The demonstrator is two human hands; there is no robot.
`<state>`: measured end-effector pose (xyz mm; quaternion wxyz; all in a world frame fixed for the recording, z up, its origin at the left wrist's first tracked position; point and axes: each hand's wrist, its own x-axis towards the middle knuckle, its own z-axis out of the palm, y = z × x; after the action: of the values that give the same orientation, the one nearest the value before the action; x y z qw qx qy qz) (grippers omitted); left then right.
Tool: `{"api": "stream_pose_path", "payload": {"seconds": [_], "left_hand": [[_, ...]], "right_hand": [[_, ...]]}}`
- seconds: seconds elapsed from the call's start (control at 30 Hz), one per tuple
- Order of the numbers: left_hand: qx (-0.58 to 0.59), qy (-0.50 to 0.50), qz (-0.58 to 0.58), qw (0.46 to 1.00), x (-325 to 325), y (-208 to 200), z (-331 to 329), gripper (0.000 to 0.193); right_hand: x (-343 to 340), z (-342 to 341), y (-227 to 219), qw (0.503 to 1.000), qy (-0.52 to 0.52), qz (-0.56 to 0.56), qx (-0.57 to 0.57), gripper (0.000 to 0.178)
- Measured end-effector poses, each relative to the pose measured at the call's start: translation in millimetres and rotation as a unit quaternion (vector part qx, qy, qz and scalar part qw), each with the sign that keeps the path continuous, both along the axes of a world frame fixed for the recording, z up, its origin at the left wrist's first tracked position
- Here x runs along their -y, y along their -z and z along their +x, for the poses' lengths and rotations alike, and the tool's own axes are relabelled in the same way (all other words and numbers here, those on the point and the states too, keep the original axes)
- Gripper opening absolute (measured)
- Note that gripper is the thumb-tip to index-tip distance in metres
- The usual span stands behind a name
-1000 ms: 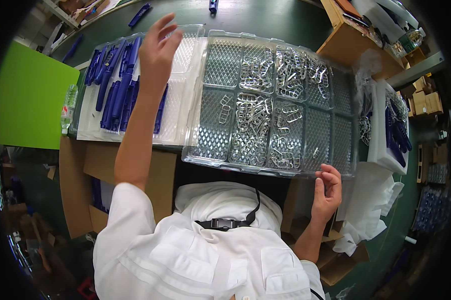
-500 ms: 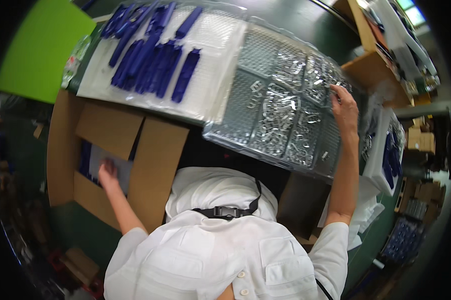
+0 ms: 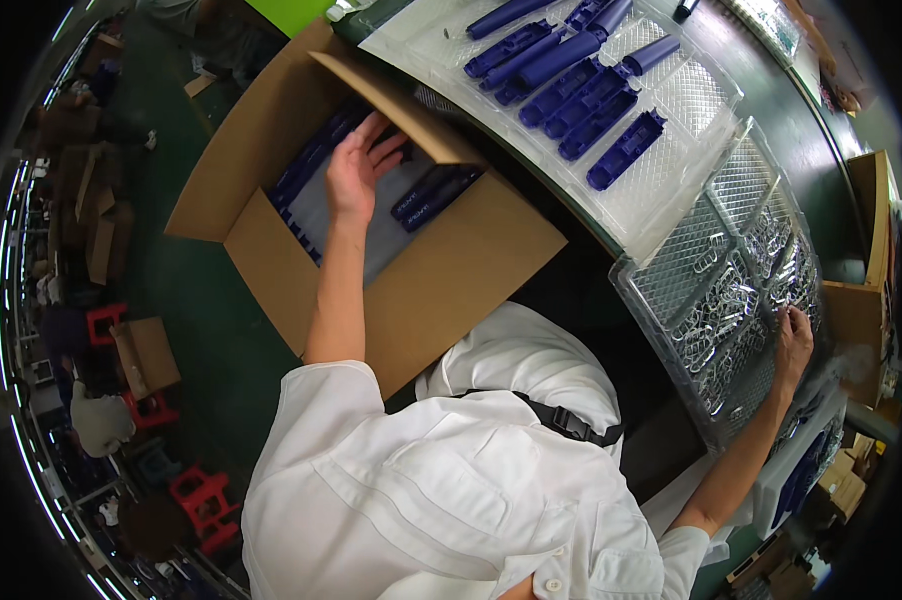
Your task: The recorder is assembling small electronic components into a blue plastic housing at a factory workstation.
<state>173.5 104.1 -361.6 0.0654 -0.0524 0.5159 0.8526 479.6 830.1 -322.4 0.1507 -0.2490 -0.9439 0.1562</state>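
My left hand is at the mouth of a cardboard box, palm up with fingers spread, next to a raised flap. Nothing lies in it. Inside the box are dark blue plastic parts around a pale sheet. On the right, my right hand has its thumb and fingertips pinched together over a clear compartment tray. Small shiny metal clips fill several compartments there. Whatever the pinch holds is too small to make out.
Long blue plastic housings lie on a white textured tray on the bench. Beyond the compartment tray stands a wooden box. Red stools and a carton are on the floor at left. Another person's hand shows at far right.
My view has swung left, so the scene has shifted and turned. My left hand has risen from inside the box to beside its flap, fingers spread. My right hand stays at the clips.
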Motion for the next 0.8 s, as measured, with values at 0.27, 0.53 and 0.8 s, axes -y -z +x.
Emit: {"api": "stream_pose_path", "payload": {"seconds": [0.27,0.53,0.8], "left_hand": [[-0.360,0.197,-0.739,0.535,14.7,129.4,-52.7,0.049],[-0.427,0.198,-0.648,0.598,63.1,205.9,-43.4,0.047],[-0.321,0.241,-0.666,0.629,39.4,105.6,19.1,0.042]], "right_hand": [[13.9,11.1,-37.4,0.992,0.117,-0.051,0.005,0.037],[55.9,15.6,-39.9,0.918,0.125,-0.359,-0.110,0.039],[107.5,44.9,-63.4,0.862,0.097,-0.455,-0.202,0.024]]}}
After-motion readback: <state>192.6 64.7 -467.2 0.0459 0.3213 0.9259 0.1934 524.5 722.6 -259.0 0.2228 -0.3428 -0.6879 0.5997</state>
